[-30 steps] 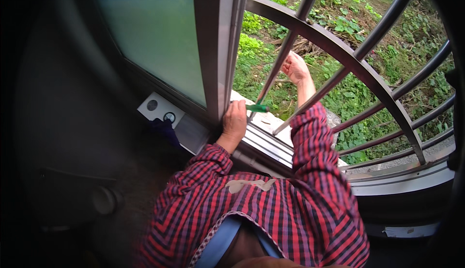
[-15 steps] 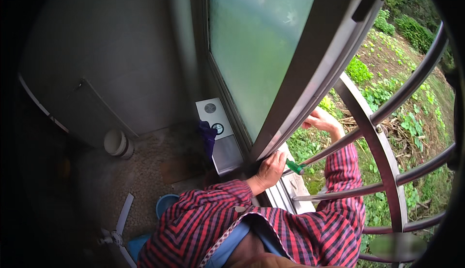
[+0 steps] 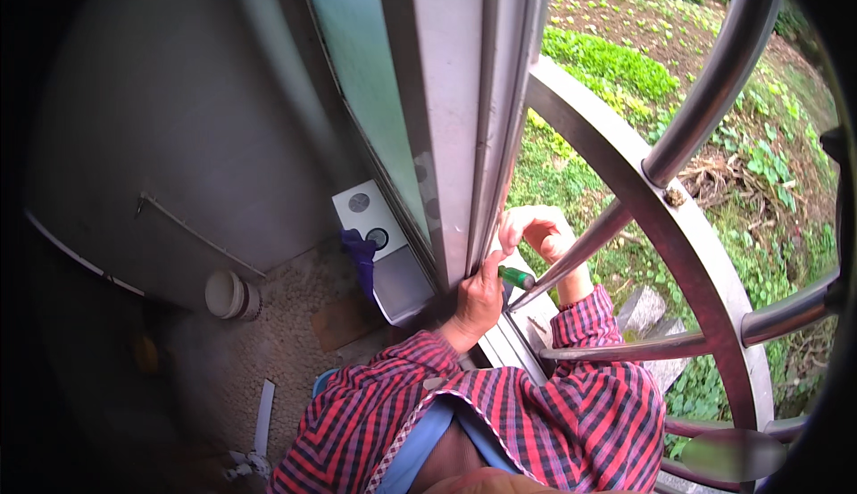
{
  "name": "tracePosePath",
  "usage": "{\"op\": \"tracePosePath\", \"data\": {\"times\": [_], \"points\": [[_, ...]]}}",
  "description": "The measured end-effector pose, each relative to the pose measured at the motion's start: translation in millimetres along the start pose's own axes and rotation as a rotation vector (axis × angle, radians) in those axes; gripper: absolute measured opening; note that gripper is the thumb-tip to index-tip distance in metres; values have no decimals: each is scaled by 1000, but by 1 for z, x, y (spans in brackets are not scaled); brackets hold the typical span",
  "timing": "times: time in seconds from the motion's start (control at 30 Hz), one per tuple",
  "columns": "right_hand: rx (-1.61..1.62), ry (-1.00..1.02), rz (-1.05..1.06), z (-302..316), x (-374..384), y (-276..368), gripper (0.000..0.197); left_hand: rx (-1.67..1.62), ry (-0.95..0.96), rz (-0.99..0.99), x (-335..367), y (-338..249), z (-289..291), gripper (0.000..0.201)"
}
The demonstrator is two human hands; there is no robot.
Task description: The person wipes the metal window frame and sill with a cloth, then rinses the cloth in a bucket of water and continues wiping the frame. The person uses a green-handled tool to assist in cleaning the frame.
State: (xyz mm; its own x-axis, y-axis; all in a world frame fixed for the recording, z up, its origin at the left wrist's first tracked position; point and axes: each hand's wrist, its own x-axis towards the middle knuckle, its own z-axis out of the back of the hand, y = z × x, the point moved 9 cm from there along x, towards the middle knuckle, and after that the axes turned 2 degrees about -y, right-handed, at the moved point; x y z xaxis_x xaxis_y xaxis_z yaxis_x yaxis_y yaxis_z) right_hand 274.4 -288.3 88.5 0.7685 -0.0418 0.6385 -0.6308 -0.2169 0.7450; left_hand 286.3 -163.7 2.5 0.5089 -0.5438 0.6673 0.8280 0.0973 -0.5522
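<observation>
My left hand [image 3: 479, 305] is closed at the foot of the metal window frame [image 3: 446, 92], inside the sill. From its fingers sticks out the green handle of what looks like a screwdriver [image 3: 516, 278]; the shaft is hidden. On the outer side, my right hand [image 3: 544, 231] reaches round past the bars, its fingers bent together against the outer edge of the frame. Whatever lies between those fingertips is too small or hidden to make out. The two hands almost meet at the frame's lower corner, above the sill track [image 3: 511, 351].
Curved metal security bars [image 3: 625, 128] stand close on the right, with a planted slope [image 3: 616, 66] beyond. Below on the left are a white two-burner stove [image 3: 357, 204] with a purple cloth [image 3: 359, 257], a white bucket [image 3: 228, 296] and a fan-like blade [image 3: 264, 414].
My view has turned toward the right, so the frame stands more upright. My right hand has come in closer to my left hand, which still holds the green handle.
</observation>
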Motion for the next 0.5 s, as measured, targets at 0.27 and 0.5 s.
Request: {"op": "tracePosePath", "data": {"times": [0.27, 0.5], "points": [[27, 125, -337, -36, -8, -16, 47, -80, 18, -19, 5, -4, 0, 36], [-98, -139, 48, -1, 8, 23, 47, 12, -6, -15, 8, -13, 15, 51]]}}
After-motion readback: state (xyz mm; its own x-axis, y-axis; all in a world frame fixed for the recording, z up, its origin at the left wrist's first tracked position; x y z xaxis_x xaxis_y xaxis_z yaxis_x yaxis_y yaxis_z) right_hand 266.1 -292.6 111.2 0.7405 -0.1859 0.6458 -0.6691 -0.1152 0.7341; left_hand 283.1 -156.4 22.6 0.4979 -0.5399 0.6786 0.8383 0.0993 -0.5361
